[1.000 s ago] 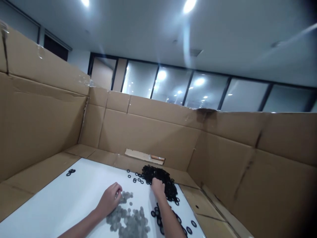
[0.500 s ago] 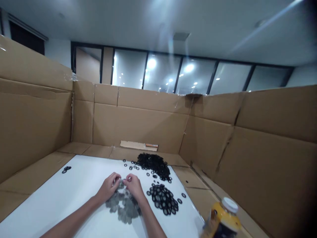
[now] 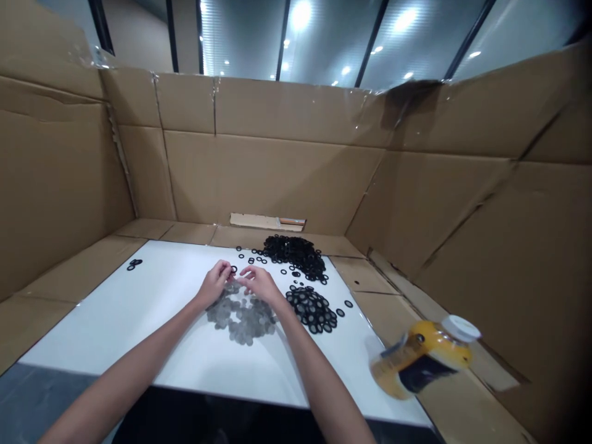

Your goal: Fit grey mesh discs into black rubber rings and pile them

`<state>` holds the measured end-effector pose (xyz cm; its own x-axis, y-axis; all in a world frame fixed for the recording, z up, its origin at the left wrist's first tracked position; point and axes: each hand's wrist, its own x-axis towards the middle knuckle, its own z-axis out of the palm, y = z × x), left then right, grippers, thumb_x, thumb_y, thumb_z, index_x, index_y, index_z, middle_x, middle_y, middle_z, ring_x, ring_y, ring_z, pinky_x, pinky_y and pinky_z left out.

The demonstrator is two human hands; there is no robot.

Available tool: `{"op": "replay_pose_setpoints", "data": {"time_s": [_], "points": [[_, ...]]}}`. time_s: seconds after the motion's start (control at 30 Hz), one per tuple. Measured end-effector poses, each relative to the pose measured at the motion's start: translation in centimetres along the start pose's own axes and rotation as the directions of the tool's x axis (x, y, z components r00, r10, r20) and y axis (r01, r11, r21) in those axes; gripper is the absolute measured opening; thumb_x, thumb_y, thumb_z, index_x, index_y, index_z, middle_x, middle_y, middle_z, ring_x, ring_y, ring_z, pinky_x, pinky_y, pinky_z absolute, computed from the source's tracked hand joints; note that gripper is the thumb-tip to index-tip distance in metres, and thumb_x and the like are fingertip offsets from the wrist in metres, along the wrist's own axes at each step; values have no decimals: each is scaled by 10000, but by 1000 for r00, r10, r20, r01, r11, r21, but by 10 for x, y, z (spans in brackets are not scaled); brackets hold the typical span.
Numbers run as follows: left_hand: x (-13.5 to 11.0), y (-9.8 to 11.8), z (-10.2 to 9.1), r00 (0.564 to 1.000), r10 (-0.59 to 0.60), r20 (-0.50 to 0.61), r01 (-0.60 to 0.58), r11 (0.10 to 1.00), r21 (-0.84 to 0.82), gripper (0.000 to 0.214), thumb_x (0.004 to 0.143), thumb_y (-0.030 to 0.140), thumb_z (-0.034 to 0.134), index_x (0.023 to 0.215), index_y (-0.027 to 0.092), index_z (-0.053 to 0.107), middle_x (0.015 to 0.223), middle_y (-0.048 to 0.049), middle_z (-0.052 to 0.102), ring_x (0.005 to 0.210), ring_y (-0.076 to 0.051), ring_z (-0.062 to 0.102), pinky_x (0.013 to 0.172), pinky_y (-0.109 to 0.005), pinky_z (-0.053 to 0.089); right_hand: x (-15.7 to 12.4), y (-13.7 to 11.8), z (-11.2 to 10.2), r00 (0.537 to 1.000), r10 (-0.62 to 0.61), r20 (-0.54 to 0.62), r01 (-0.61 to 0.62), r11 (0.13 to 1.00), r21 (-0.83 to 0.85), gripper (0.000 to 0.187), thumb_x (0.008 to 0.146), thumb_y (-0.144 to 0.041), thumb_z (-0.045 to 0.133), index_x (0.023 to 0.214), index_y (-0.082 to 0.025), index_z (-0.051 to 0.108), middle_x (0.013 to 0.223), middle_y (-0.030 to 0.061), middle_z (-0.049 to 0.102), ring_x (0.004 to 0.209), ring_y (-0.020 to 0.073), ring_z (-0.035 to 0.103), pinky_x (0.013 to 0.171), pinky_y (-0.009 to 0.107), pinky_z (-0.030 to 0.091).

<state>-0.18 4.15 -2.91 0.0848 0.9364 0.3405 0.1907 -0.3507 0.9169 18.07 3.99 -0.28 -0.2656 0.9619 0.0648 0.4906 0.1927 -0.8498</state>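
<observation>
My left hand [image 3: 215,283] and my right hand [image 3: 259,283] meet fingertip to fingertip over a heap of grey discs [image 3: 243,316] on a white board [image 3: 161,296]. Both hands are pinched on a small part that I cannot make out between them. A big pile of black rubber rings [image 3: 293,251] lies behind the hands. A second pile of rings with grey centres [image 3: 312,307] sits just right of my right wrist. A few loose rings [image 3: 252,260] are scattered near my fingers.
High cardboard walls [image 3: 277,148] enclose the board on three sides, with cardboard flaps [image 3: 78,268] around its edges. A yellow jar with a white lid [image 3: 423,357] lies tilted at the right. Two or three black rings [image 3: 134,264] lie far left.
My right hand left the black ring pile and came back to meet my left hand over the grey discs. The view tipped downward, bringing the yellow jar into sight.
</observation>
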Motion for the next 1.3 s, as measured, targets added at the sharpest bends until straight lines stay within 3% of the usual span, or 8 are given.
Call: {"op": "replay_pose_setpoints", "data": {"time_s": [0.1,0.17,0.4,0.63,0.83,1.0,1.17,1.3], "points": [[-2,-4,-6,994,-48,-93,43,998,-55,346,904,552,440,864,210,471,794,-14,603,677,-156,600,682,-300,506,-21,-2,-5,997,3,81,13,981,-193,318,543,-296,916,753,-216,690,721,-6,676,764,198,658,701,271,465],[-3,-6,-6,990,-70,-123,61,995,-76,310,906,517,416,821,219,438,752,1,573,636,-146,577,642,-286,494,-30,-3,-4,989,28,142,14,959,-284,336,469,-237,938,700,-226,695,692,-18,659,760,203,638,699,272,435],[-13,-3,-1,989,-96,-109,93,995,-33,261,924,445,447,796,219,468,674,31,564,581,-122,535,577,-237,430,-31,-3,0,970,75,233,19,925,-378,133,665,-177,819,738,-216,715,725,-16,667,692,148,582,637,242,376],[-16,-3,-1,986,-117,-119,121,992,28,239,944,418,429,812,222,467,693,31,576,583,-119,541,570,-230,423,-24,9,-10,971,100,218,-52,975,-215,41,710,-147,761,725,-178,737,648,-19,672,632,124,598,603,212,417],[-15,-4,-1,982,-144,-124,148,989,25,248,944,421,435,805,220,475,671,30,568,559,-116,527,550,-226,413,-29,21,-10,988,124,95,-123,992,-11,43,765,-181,697,779,-142,708,628,2,681,593,116,616,586,199,466],[-16,-1,0,983,-168,-80,169,985,16,272,948,455,427,827,218,483,684,29,579,556,-113,528,549,-224,418,-24,24,-11,990,135,38,-139,980,139,17,729,-142,669,745,-150,671,633,-1,675,584,114,612,595,206,492],[-19,5,3,985,-168,45,166,986,30,265,945,487,458,928,224,487,738,18,622,565,-128,546,554,-245,432,-5,13,-10,993,115,-3,-109,947,303,82,688,-183,698,761,-155,674,702,18,696,666,151,680,680,253,544],[-21,13,5,988,-137,68,134,990,46,240,970,466,435,945,230,470,747,19,630,632,-147,585,646,-271,461,-5,5,5,993,108,-56,-73,899,433,277,672,-317,746,893,-172,665,728,24,708,650,172,681,669,296,561]]}}
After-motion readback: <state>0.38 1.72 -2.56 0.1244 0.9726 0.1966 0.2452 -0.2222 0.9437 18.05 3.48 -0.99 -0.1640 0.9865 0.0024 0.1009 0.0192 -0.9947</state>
